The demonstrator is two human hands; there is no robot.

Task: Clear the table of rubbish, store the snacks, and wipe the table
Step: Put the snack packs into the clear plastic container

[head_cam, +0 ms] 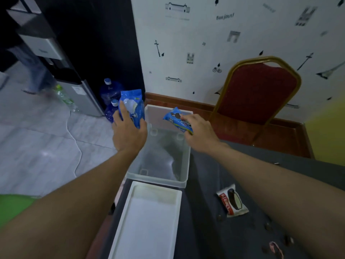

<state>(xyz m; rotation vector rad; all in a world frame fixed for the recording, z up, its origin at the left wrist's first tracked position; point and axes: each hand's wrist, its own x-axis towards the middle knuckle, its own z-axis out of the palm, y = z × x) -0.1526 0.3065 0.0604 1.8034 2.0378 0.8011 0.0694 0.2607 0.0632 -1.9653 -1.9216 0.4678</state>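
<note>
In the head view both arms are stretched forward and slightly inward, with the palms turned down. The left hand (128, 133) is held above the left rim of the clear bin (156, 182). Its grip is clamped on a large blue packet (138, 109), which stands nearly upright above the fingers. The right hand (200, 133) is held above the right rim of the bin. Its grip is pinched on one end of a small blue packet (174, 116), which is tilted and hangs over the open bin.

The counter (201, 221) is dark grey. A white lid (149, 227) is laid on its left part, just before the bin. Whether the bin rests on the counter or stands lower cannot be told. A Choco Pie packet (233, 202) is lying on the counter under the right forearm, well apart from both hands, and dark crumbs (268, 228) are scattered near it.

A red chair (257, 92) with a gold frame is placed against a white wall (205, 53) with black drawings. At the left a pale tiled floor (37, 146) and blue water bottles (110, 90) are seen.
</note>
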